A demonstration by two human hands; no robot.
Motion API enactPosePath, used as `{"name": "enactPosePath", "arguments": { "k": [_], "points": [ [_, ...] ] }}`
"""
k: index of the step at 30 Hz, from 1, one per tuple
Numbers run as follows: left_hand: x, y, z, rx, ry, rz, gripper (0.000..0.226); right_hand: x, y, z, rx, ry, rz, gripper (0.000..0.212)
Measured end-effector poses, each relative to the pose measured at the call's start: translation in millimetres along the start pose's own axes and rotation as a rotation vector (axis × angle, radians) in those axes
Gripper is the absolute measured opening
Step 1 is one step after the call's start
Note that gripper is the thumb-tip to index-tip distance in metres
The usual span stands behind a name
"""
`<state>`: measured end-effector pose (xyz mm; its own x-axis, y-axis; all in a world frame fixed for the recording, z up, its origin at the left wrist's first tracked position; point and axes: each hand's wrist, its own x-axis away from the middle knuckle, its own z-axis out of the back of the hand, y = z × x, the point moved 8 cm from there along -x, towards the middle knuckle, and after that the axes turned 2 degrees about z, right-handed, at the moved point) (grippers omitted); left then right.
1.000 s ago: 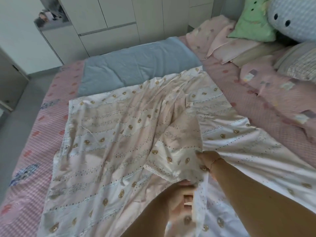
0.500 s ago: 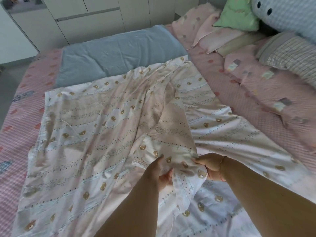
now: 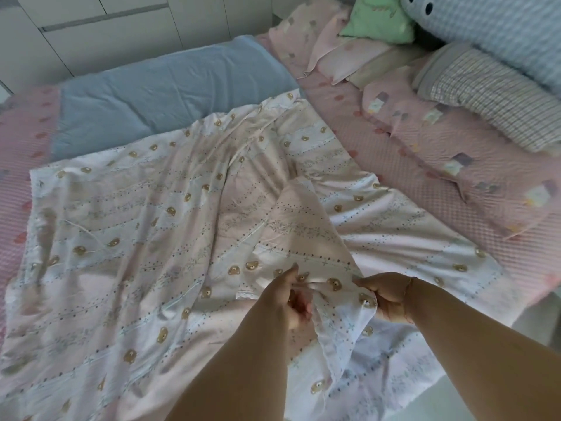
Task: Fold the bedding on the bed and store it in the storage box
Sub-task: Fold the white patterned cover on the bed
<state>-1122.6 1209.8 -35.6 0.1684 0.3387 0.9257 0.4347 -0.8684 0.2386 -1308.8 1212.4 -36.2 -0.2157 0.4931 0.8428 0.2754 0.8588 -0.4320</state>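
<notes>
A thin white-and-pink quilt cover with small brown bears (image 3: 145,238) lies spread and rumpled over the bed. A raised flap of it runs toward me down the middle. My left hand (image 3: 291,299) pinches the near edge of that flap. My right hand (image 3: 385,296) grips the same edge a little to the right. A corner of the cloth hangs down between my two hands. No storage box is in view.
A folded blue blanket (image 3: 164,92) lies at the far side of the pink bed sheet (image 3: 391,165). Pink pillows (image 3: 449,153), a plaid cushion (image 3: 498,92) and a green cushion (image 3: 376,22) pile up at the right. White cabinets (image 3: 121,28) stand beyond the bed.
My left hand has risen from under the flap to pinch its near edge beside the right hand. The view has tilted down and moved closer over the quilt.
</notes>
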Motion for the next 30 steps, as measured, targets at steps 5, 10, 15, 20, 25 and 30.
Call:
{"name": "enactPosePath", "arguments": {
  "k": [5,10,15,20,25,30],
  "points": [
    [-7,-10,-15,0.027,-0.08,-0.017,0.02,7,16,18,0.028,0.112,-0.057,0.025],
    [-2,-26,-39,0.013,-0.207,-0.01,0.014,26,34,47,0.141,0.235,-0.138,0.023],
    [3,-55,-55,-0.201,-0.177,-0.028,0.003,61,64,106,0.151,0.361,-0.211,0.032],
    [16,-94,-72,-0.279,-0.235,0.007,0.017,90,93,138,0.247,0.446,-0.271,0.024],
    [24,-100,-80,-0.367,-0.221,-0.126,0.008,99,64,120,0.566,0.502,-0.202,0.024],
    [18,-91,-82,-0.347,-0.243,-0.211,0.054,100,-2,85,0.631,0.475,0.17,0.041]
  ]
}}
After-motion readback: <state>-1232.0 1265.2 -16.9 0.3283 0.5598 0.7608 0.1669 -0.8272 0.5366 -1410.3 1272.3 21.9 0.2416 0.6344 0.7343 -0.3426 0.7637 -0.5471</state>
